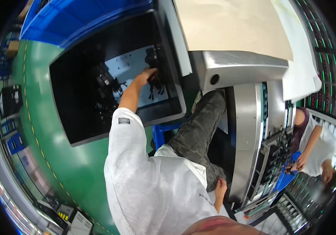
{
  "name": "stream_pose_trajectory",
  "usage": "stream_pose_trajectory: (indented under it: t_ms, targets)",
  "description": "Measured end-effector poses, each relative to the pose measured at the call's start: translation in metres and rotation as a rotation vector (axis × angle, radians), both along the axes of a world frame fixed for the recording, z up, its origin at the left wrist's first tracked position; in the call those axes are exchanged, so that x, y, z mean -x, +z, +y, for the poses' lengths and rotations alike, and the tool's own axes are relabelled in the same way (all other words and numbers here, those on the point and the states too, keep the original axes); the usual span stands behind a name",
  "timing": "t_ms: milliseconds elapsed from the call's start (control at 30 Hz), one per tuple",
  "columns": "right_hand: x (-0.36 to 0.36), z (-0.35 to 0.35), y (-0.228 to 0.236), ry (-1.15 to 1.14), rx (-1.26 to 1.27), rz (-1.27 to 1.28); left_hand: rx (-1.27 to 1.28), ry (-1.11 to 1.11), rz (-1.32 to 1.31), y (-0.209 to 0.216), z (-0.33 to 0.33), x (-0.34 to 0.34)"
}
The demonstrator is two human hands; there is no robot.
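Note:
My left arm stretches into a deep black bin (64, 102) on the left. Inside it, my left hand (147, 74) is closed at a cluster of small black parts (156, 85) with thin dangling leads; the fingertips are partly hidden, so I cannot make out the exact piece. A pale sheet (127, 70) lies under these parts. More black parts (104, 80) are heaped on the sheet's left side. My right hand (220, 188) rests against my thigh in camouflage trousers (199, 137), fingers loosely laid on the cloth, holding nothing visible.
A blue crate (86, 17) stands beyond the bin. To the right is a metal-edged workbench (246, 64) with a tan top. A blue stool (159, 135) is partly under me. At the far right a co-worker (316, 149) handles small dark parts over a blue tray (285, 179).

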State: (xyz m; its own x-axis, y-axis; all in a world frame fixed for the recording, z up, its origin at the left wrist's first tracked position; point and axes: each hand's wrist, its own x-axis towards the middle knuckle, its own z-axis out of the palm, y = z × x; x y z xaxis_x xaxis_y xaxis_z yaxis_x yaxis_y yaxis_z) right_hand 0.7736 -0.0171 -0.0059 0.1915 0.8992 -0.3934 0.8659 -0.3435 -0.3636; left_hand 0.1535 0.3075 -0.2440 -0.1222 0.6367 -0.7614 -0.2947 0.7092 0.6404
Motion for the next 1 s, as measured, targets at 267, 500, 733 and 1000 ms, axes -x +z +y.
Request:
stream_pose_trajectory:
  t_ms: [267,500,733,1000]
  targets:
    - [-0.008,0.001,-0.009,-0.045,-0.210,0.010,-0.233,0.015,-0.196,0.050,-0.063,0.071]
    - [0.000,-0.024,-0.036,-0.197,-0.273,-0.080,-0.393,0.234,0.139,0.170,-0.054,0.048]
    - [0.002,-0.024,-0.044,-0.324,-0.342,-0.012,-0.670,0.400,0.063,0.273,-0.077,0.060]
    - [0.002,-0.034,-0.036,-0.358,-0.388,-0.025,-0.827,0.654,0.319,0.427,-0.108,-0.011]
